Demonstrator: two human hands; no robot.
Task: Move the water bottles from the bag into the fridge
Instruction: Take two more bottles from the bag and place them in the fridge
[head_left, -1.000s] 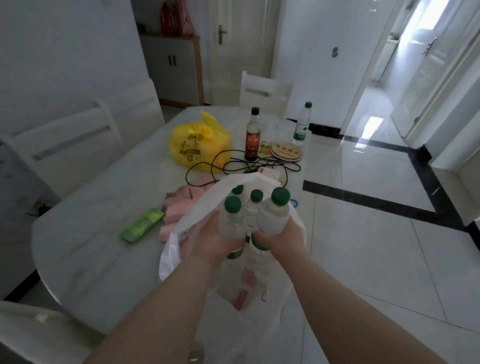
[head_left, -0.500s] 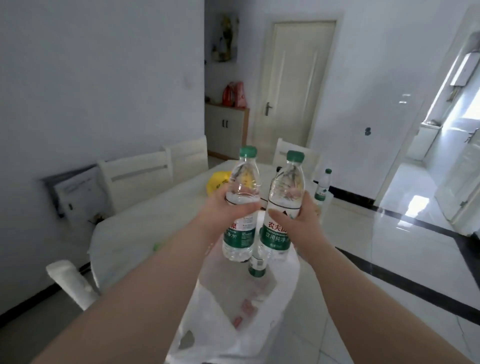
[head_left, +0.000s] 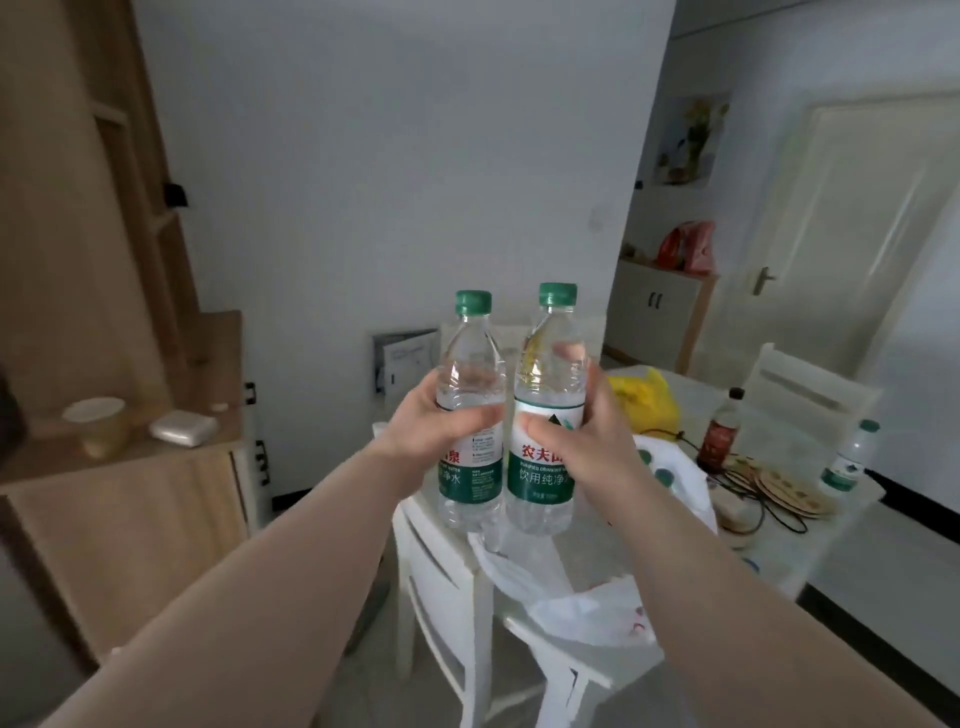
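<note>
Fingers (head_left: 480, 415) of left hand (head_left: 436, 431): wrapped round left water bottle (head_left: 470, 410) at its waist, above the label. Fingers of right hand (head_left: 592, 431): likewise clasped on right water bottle (head_left: 545, 415). Both bottles upright, green caps up, sides touching, centre frame; probably paired so for one trip. White bag (head_left: 670, 483): slumped on desk (head_left: 810, 540), lower right; more green caps inside. Fridge: not in view.

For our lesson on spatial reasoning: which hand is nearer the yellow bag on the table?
Right. The right hand is just left of the yellow bag; the left hand is farther left, beyond both bottles.
</note>
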